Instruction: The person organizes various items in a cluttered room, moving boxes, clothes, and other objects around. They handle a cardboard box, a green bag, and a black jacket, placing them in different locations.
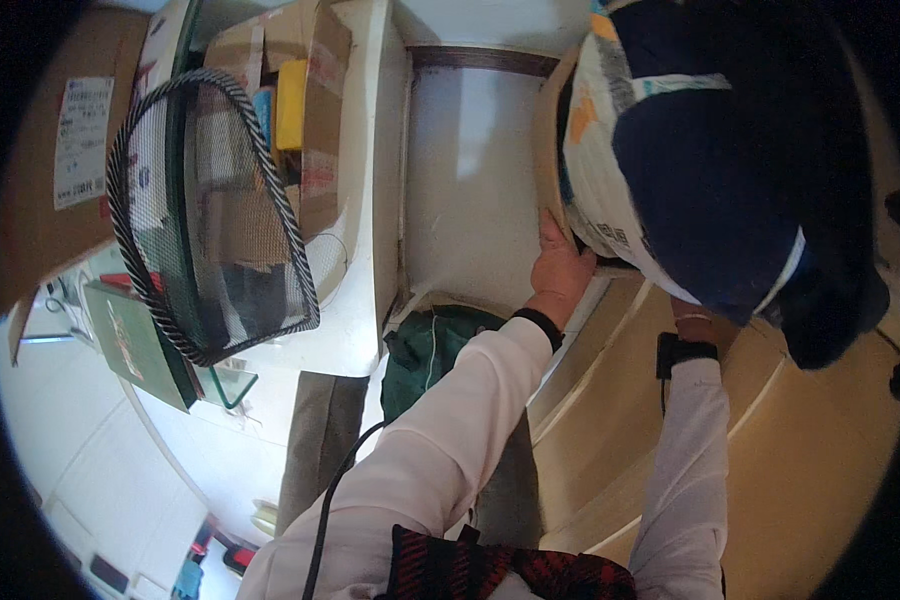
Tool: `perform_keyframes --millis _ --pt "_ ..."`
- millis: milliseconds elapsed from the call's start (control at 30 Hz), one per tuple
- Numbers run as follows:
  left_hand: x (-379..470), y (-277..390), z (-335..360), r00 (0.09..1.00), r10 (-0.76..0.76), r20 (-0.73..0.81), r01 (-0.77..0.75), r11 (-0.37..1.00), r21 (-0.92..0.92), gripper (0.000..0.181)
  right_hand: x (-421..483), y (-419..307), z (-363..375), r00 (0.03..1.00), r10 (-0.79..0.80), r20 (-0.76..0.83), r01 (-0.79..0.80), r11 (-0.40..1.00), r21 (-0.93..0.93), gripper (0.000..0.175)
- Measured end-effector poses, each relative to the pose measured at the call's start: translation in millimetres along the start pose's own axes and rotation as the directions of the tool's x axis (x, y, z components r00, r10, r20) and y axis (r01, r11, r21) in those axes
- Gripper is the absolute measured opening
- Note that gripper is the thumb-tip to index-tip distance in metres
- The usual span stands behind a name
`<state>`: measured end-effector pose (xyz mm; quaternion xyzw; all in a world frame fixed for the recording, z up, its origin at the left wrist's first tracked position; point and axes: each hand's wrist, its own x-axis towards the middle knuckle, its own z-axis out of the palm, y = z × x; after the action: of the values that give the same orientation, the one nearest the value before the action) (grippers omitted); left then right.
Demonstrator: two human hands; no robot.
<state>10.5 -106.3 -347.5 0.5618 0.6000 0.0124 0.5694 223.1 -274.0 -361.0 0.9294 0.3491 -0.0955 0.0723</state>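
Observation:
At the right is a brown box (pixel 547 142), apparently cardboard, with a curved side panel. A white printed sack (pixel 596 165) and a bundle of dark navy fabric (pixel 705 187) with pale strips bulge over its top. My left hand (pixel 562 270) grips the near lower corner of the box, its fingertips partly hidden behind the edge. My right hand (pixel 694 319) reaches under the near side of the navy fabric. Only its wrist and back show, so its fingers and what they touch are hidden.
On the left, a black-and-white rimmed mesh cover (pixel 214 217) stands before an open cardboard box (pixel 322 112) on a white surface (pixel 356 300). A green box (pixel 139 341) lies near a glass edge (pixel 232 386). A dark green bag (pixel 420 360) sits below my left forearm.

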Motion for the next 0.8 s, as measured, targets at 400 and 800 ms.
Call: perform_keyframes --millis 400,800 --pt "37 10 -59 0.966 0.201 0.164 -0.237 0.939 0.25 0.058 -46 -70 -25 0.997 -0.046 0.064 0.051 0.996 -0.072 0.038" --pt "109 47 -112 0.829 0.553 -0.09 -0.479 0.783 0.398 0.033 -107 -194 -35 0.955 -0.112 0.276 0.06 0.98 0.188 0.034"
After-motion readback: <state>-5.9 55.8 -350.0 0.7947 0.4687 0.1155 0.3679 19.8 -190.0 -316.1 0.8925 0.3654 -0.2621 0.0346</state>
